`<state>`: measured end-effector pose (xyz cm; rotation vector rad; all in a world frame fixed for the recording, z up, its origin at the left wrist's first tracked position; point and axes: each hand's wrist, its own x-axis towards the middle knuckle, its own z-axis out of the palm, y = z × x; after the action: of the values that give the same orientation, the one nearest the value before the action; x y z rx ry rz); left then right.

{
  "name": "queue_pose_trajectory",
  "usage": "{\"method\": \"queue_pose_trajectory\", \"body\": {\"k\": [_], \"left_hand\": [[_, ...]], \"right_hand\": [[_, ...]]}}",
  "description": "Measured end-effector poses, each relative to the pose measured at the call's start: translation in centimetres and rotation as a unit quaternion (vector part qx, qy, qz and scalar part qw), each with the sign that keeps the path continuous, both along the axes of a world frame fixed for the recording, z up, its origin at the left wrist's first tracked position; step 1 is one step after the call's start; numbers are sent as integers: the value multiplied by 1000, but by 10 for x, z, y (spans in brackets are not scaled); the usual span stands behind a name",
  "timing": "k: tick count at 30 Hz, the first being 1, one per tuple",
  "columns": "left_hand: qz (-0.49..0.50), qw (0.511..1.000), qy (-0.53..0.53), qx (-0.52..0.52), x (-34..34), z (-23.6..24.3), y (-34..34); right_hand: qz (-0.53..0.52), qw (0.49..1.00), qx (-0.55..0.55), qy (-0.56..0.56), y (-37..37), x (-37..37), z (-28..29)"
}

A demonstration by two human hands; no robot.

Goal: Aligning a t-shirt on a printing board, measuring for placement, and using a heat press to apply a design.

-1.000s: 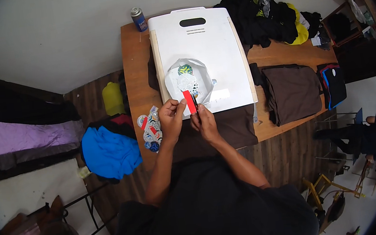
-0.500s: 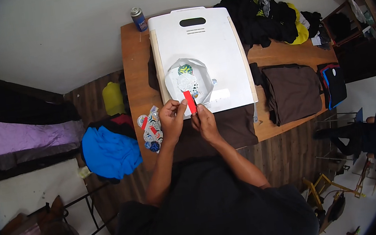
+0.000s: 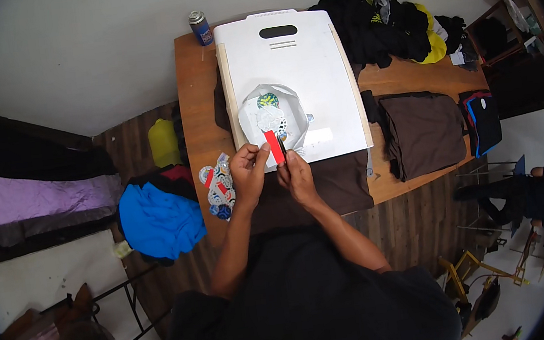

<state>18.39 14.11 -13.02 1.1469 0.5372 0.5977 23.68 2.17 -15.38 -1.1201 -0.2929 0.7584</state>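
My left hand (image 3: 248,171) pinches a small red strip (image 3: 273,147) between thumb and fingers. Close beside it, my right hand (image 3: 297,177) is closed on a slim dark tool (image 3: 281,144), whose kind is too small to make out; its tip lies along the strip's right edge. Both hands are over the near rim of a white, many-sided open container (image 3: 295,99). Inside it lie a round green-and-blue patterned piece (image 3: 267,100) and a whitish round piece (image 3: 269,118). Left of my left hand, a loose pile of round patterned pieces (image 3: 221,188) with red bits rests on the table.
Under the container is a large white board (image 3: 313,63) with a slot. A spray can (image 3: 200,29) stands at the wooden table's (image 3: 198,97) far left corner. Folded brown cloth (image 3: 424,134) and dark garments (image 3: 360,30) lie to the right. Blue cloth (image 3: 159,218) is at left.
The dark tool shows more of its length beside the red strip, and the strip has shifted very slightly. Both hands stay in nearly the same place.
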Motion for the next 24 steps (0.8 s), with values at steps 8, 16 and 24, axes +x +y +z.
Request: {"method": "queue_pose_trajectory", "body": {"k": [8,16,24], "left_hand": [[-8,1000,3,-9,1,7,-2],[-1,1000,10,-5,1,1,0],[-10,1000,20,-2,0,4,-2]], "right_hand": [[13,1000,0,-4,1,1,4],[-17,999,16,26,1,1,-1],[-12,1000,9,-19,4,3,-3]]}}
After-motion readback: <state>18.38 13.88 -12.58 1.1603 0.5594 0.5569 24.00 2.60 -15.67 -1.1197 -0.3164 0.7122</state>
